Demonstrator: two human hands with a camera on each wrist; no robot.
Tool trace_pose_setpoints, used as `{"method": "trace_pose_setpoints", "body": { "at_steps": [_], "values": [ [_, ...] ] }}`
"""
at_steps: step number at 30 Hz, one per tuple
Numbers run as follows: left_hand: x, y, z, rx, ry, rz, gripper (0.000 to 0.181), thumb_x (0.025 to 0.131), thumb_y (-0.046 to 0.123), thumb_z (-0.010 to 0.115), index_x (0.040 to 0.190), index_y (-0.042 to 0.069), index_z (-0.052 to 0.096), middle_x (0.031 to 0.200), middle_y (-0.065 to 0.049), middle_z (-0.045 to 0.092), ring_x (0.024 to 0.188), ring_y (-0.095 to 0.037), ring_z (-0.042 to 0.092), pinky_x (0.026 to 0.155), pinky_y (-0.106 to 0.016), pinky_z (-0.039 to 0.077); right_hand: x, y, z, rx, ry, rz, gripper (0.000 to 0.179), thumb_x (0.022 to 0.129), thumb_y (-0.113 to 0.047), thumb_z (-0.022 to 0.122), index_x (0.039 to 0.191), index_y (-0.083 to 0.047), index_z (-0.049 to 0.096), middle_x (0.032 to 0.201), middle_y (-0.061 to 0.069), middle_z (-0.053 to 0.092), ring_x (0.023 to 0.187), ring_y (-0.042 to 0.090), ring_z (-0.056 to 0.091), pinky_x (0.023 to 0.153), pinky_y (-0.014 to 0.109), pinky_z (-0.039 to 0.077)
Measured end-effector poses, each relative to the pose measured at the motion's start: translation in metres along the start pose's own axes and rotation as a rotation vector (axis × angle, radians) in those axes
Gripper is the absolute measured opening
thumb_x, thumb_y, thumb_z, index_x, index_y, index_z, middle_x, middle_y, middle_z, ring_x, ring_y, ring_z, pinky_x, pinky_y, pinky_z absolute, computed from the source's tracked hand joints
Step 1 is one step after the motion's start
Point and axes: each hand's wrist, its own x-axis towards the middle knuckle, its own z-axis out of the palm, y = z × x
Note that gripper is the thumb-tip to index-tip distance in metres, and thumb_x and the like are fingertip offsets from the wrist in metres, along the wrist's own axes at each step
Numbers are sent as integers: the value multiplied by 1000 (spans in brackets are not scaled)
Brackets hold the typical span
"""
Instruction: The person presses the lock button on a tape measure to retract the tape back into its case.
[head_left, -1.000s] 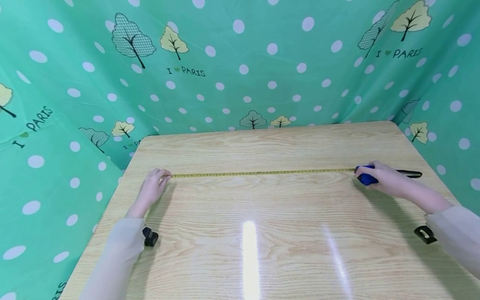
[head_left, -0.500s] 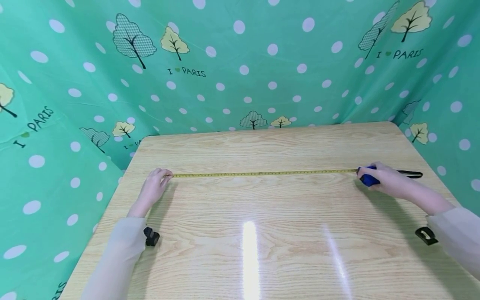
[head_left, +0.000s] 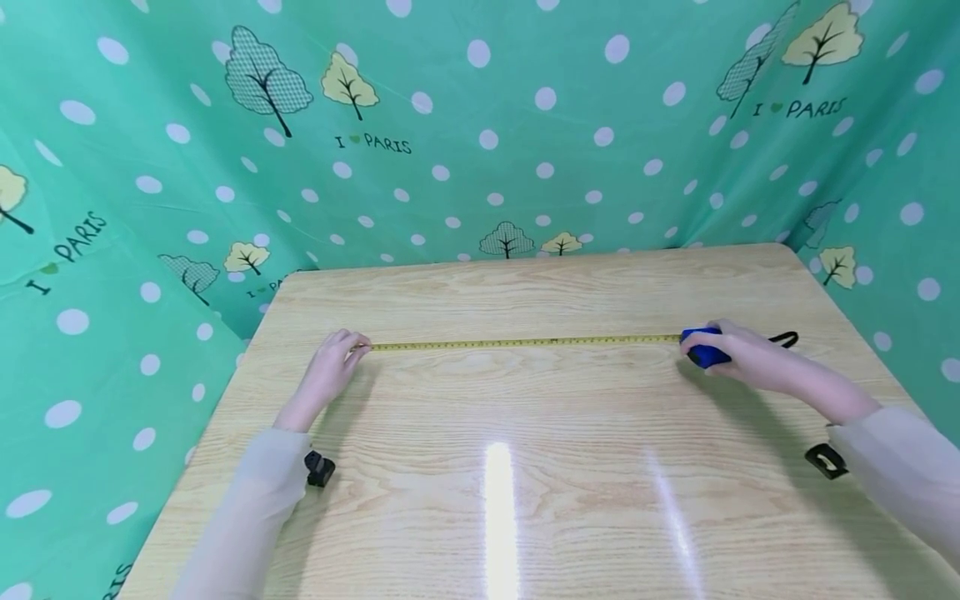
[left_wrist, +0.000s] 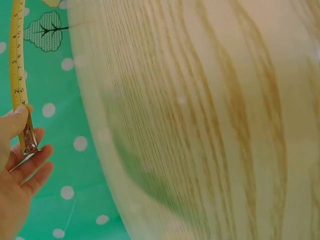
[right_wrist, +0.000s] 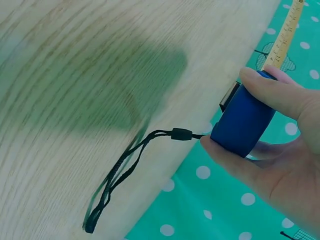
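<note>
A yellow tape measure blade (head_left: 525,342) stretches nearly level between the two hands, above the wooden table. At its left end my left hand (head_left: 330,367) pinches the blade near the metal hook (left_wrist: 30,145), thumb on top, the other fingers beneath and spread. My right hand (head_left: 757,358) grips the blue tape measure case (right_wrist: 245,117) between thumb and fingers; the blade comes out of it toward the left. A black wrist strap (right_wrist: 117,172) dangles from the case, its loop lying by the tabletop in the right wrist view.
The light wooden table (head_left: 585,500) spreads under both hands, with bright light reflections near its front. Green dotted curtains (head_left: 480,125) with tree prints hang at the back and both sides. Black wrist-worn mounts (head_left: 320,469) show at both cuffs.
Both hands have moved inward, the left to the right and the right to the left. The stretch of blade between them is shorter. The strap has shifted left with the case.
</note>
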Motion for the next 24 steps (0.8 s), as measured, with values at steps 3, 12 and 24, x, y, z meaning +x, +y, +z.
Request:
{"method": "trace_pose_setpoints", "body": {
  "at_steps": [3, 12, 24],
  "values": [
    [0, 0, 0, 0, -1, 2, 13, 88, 9, 53, 95, 0, 60, 92, -14, 57, 89, -30, 51, 76, -43, 45, 0, -2, -1, -8, 5, 8, 55, 67, 3, 73, 113, -10, 48, 99, 28, 50, 86, 41, 54, 60, 43, 50],
    [-1, 3, -1, 7, 24, 19, 12, 87, 7, 55, 94, 0, 61, 90, -14, 58, 86, -29, 52, 74, -43, 45, 0, -4, -5, 51, -56, 163, 64, 71, -3, 71, 125, -5, 36, 107, 34, 45, 88, 45, 53, 62, 45, 50],
    [2, 7, 3, 9, 97, 114, 8, 83, 4, 60, 89, 1, 62, 84, -11, 60, 80, -27, 54, 70, -39, 46, 1, -7, -5, 73, -64, 216, 61, 72, -7, 71, 124, 2, 40, 109, 34, 43, 91, 48, 50, 65, 49, 50]
  ]
}}
